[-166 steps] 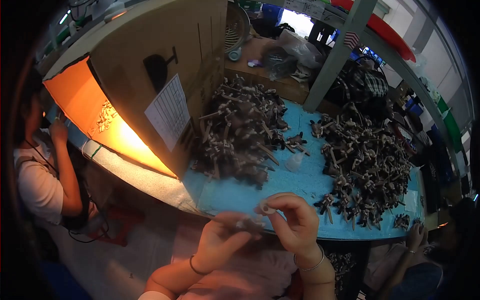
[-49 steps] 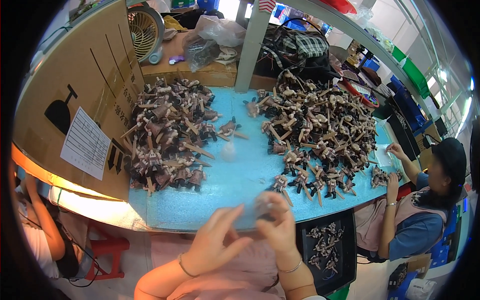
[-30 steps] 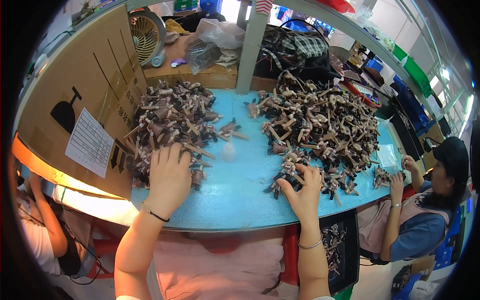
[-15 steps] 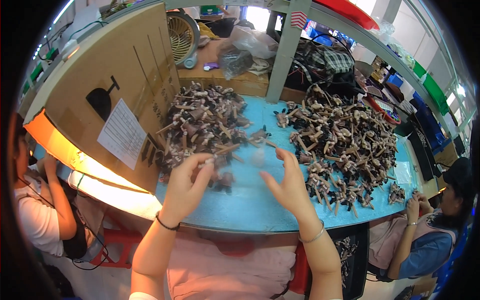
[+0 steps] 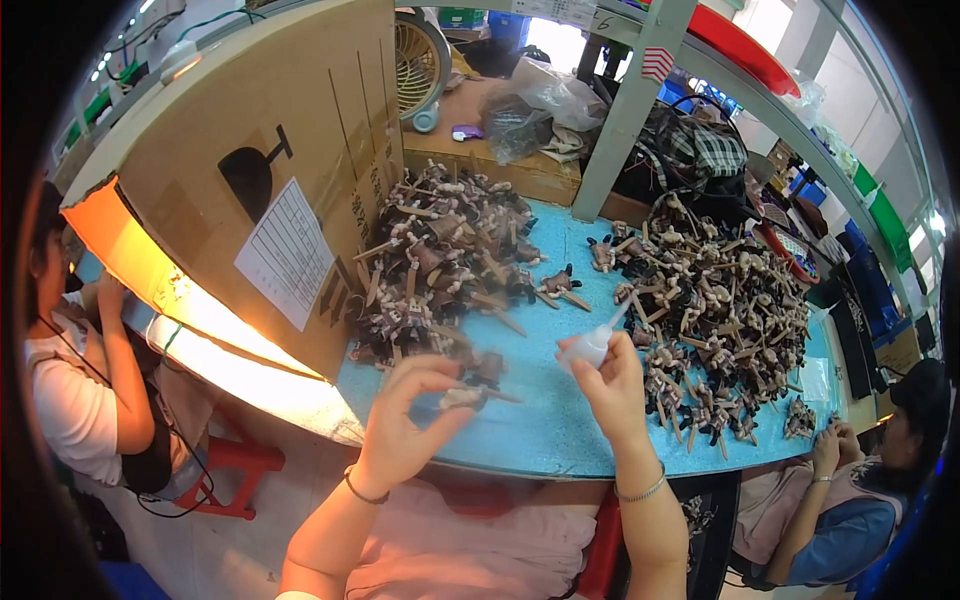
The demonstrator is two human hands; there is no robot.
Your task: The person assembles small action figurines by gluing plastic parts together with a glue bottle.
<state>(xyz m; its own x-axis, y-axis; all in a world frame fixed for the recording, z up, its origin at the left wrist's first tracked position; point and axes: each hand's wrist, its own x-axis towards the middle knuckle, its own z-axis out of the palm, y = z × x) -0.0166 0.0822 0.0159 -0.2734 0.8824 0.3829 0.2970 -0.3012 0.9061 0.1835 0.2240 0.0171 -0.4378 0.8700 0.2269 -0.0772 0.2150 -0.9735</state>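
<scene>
A fan (image 5: 420, 62) beside a big cardboard box (image 5: 310, 115), clear plastic (image 5: 545, 95) left of a grey post (image 5: 640, 105), a red stool (image 5: 238, 460).

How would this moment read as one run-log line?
left hand: holds figurine; right hand: holds white bottle; nearby: left pile, right pile

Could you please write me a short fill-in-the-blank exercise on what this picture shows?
1. The right hand holds a small white ____ with a thin nozzle.
2. A blurred toy figure is held by the ____.
3. The colour of the tabletop is ____.
4. A printed paper sheet is on the side of a large cardboard ____.

Missing words: bottle; left hand; blue; box.
</scene>
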